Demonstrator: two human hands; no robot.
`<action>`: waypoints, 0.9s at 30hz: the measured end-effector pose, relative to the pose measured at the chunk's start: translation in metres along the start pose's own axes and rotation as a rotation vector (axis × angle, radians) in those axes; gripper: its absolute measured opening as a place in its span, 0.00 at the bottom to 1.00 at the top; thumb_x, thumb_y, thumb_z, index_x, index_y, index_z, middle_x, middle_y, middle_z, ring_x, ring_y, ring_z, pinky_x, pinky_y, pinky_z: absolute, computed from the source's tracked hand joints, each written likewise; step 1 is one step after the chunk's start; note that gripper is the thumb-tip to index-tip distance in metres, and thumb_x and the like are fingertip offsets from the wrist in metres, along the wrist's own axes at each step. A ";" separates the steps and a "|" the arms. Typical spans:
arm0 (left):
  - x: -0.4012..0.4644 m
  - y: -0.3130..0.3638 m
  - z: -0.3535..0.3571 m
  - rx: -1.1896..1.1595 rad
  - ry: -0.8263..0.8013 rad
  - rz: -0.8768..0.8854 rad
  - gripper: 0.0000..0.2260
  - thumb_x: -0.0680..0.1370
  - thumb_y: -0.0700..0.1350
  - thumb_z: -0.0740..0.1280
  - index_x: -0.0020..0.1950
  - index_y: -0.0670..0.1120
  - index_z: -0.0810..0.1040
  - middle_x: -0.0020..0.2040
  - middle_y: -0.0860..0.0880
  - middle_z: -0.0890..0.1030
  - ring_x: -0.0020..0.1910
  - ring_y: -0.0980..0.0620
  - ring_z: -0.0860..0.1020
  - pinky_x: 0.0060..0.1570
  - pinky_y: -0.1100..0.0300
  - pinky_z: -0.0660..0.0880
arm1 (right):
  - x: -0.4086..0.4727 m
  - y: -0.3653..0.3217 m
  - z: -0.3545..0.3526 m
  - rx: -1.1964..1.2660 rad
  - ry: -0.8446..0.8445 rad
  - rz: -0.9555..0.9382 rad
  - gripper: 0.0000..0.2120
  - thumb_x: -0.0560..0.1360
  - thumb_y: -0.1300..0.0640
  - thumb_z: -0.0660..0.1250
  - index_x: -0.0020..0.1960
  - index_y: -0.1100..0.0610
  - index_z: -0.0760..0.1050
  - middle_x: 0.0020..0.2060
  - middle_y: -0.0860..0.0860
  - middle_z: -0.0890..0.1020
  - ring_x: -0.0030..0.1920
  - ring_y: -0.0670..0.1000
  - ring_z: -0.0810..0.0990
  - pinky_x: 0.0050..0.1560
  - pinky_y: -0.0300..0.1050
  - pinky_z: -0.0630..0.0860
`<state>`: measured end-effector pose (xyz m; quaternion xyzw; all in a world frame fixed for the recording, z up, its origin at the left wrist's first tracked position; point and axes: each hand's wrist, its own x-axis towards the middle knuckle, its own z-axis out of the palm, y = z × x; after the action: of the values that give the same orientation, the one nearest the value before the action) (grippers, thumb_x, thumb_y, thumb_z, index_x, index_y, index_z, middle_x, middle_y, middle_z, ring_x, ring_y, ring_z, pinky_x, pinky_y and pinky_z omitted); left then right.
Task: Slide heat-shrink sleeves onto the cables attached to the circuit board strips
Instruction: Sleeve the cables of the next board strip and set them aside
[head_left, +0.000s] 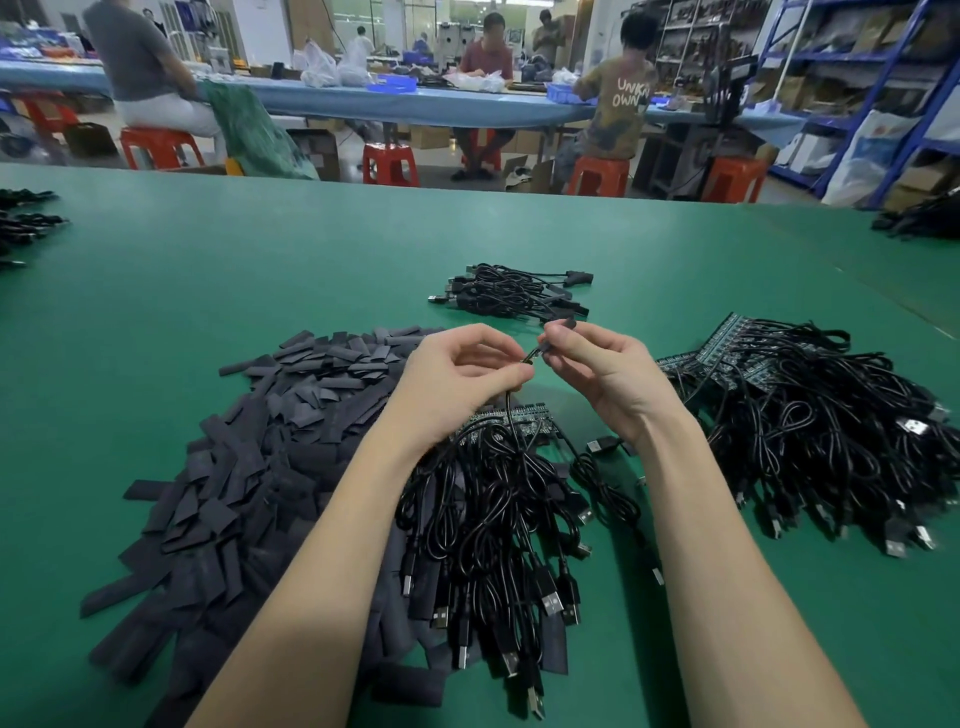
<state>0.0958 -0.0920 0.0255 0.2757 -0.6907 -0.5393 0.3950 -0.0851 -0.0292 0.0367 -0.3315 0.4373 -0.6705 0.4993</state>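
Both hands are raised just above the green table (260, 270), near frame centre. The left hand (457, 374) pinches a black cable (511, 415) between thumb and curled fingers; the cable drops from it to the circuit board strip (511, 415) lying directly beneath. The right hand (605, 371) pinches a short dark heat-shrink sleeve (563, 326) at its fingertips, just beside the cable's end; whether sleeve and cable touch cannot be told.

A cable bundle (493, 519) with USB plugs fans toward 6 o'clock. The loose sleeve pile (249, 457) spreads from 8 to 10 o'clock. Further strips with cables (810, 415) lie at 3 o'clock. A small cable batch (511, 293) sits at 12 o'clock, beyond the hands.
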 end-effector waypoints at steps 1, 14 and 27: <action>0.000 -0.002 0.001 0.042 0.012 0.029 0.06 0.72 0.41 0.79 0.45 0.51 0.86 0.43 0.50 0.87 0.42 0.52 0.86 0.44 0.64 0.79 | 0.001 0.001 0.000 0.016 0.021 0.013 0.07 0.65 0.61 0.78 0.42 0.60 0.86 0.39 0.55 0.86 0.39 0.48 0.84 0.45 0.35 0.80; -0.001 -0.005 0.007 0.042 0.117 0.080 0.06 0.73 0.40 0.78 0.46 0.51 0.87 0.41 0.51 0.88 0.41 0.52 0.87 0.46 0.62 0.80 | 0.005 0.005 0.005 0.132 0.066 0.065 0.15 0.64 0.62 0.78 0.48 0.66 0.82 0.39 0.55 0.86 0.37 0.48 0.85 0.42 0.34 0.81; -0.001 -0.012 0.009 0.108 0.098 0.125 0.07 0.72 0.42 0.79 0.44 0.54 0.88 0.41 0.54 0.87 0.43 0.55 0.86 0.46 0.64 0.80 | 0.006 0.007 0.002 0.080 0.038 0.122 0.08 0.67 0.60 0.78 0.44 0.63 0.84 0.40 0.55 0.85 0.37 0.47 0.83 0.41 0.34 0.81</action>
<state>0.0885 -0.0892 0.0127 0.2789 -0.7146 -0.4615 0.4456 -0.0819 -0.0368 0.0309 -0.2711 0.4388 -0.6619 0.5440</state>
